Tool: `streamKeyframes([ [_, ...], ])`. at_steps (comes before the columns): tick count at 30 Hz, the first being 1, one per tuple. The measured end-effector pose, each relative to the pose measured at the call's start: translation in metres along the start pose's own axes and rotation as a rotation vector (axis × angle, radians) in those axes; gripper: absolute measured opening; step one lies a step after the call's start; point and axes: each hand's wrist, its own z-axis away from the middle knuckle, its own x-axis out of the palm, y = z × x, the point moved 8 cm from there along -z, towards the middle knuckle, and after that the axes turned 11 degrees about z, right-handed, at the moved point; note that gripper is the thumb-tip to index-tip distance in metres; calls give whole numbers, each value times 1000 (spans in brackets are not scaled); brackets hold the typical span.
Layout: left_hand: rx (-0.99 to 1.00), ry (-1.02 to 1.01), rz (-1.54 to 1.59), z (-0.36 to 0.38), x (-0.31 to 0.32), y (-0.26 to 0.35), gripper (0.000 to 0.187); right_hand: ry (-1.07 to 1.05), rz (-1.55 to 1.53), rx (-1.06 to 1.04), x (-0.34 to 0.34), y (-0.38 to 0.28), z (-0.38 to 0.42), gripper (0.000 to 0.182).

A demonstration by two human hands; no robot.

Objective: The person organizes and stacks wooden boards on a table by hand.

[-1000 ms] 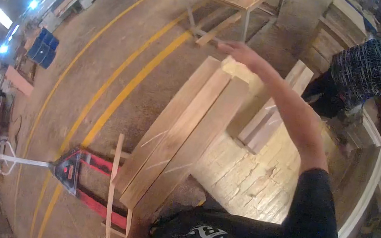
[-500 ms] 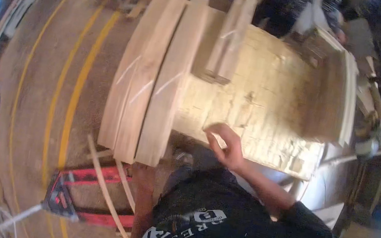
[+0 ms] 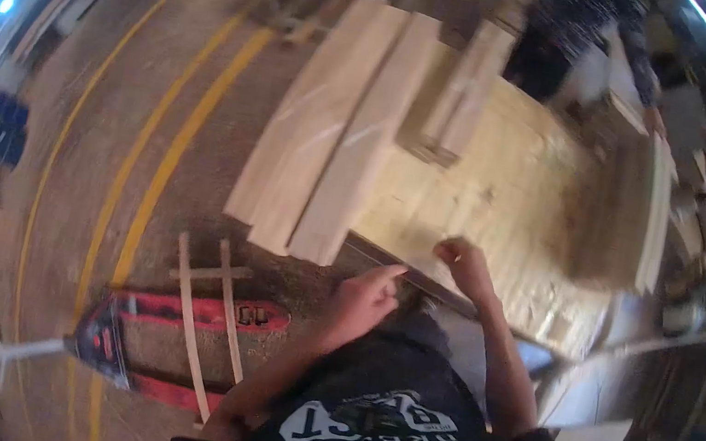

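Head view, clock face laid on the frame, 12 at top. Long boards [image 3: 331, 128] lie side by side along the left part of the desk [image 3: 507, 190], pale marks across their upper faces, near ends past the desk's edge. Left hand [image 3: 363, 302]: fingers partly curled, index finger extended; nothing seen in the grip. Long boards at its 11 o'clock, near but apart. Fingertip contact with the desk edge: cannot tell. Right hand [image 3: 463, 262]: fingers loosely curled over the near part of the desk; blurred, cannot tell whether the grip is closed on anything. Long boards at its 10 o'clock, apart; narrow stack [image 3: 465, 95] at 12; wide stack [image 3: 626, 206] at 2. Co-worker [image 3: 570, 37] at 1 o'clock, one hand by the wide stack's top. Red pallet jack [image 3: 179, 308] at the left hand's 8 o'clock, thin slats [image 3: 191, 324] across it.
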Motion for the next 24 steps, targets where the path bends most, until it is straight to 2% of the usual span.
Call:
streamKeyframes([
  [1,165,105,-154,-5,-1,31,37,-220,-217,2,3,-41,6,15],
  [2,324,194,-311,-2,-2,52,37,-374,-347,-115,10,-71,9,11],
  [3,313,224,-320,0,-4,50,37,-396,-347,-141,9,-86,9,11],
  [5,332,325,-271,0,-7,49,32,-572,-854,-21,14,-107,10,15],
  [6,330,341,-279,3,-6,54,32,-599,-852,-13,15,-115,7,16],
  [8,174,516,-242,18,-17,58,26,-652,-895,-11,12,-136,8,17],
  [9,169,521,-252,23,-17,63,26,-693,-938,1,13,-142,9,19],
  [11,202,668,-416,41,-26,78,19,-701,-949,36,17,-146,9,22],
  [12,199,670,-429,46,-23,78,19,-723,-900,-112,11,-163,9,22],
  [14,262,907,-436,70,-33,78,9,-780,-832,-347,9,-184,11,23],
  [15,259,895,-456,70,-36,73,9,-774,-855,-349,13,-188,8,23],
  [17,363,1347,-327,106,-58,65,5,-505,-959,-280,7,-183,-13,29],
  [18,365,1346,-333,105,-58,68,5,-412,-808,-139,13,-166,-30,52],
  [19,292,1366,-72,102,-65,55,4,-412,-810,-145,12,-169,-36,52],
  [20,220,1370,191,97,-66,41,4,-308,-868,-2,9,-164,-45,65],
  [21,233,1370,190,91,-57,51,4,-199,-922,138,7,-158,-53,78],
  [22,261,1311,193,79,-41,67,4,-257,-973,154,11,-163,-58,94],
  [24,289,1247,227,62,-15,74,6,-278,-1031,98,7,-174,-72,89],
])
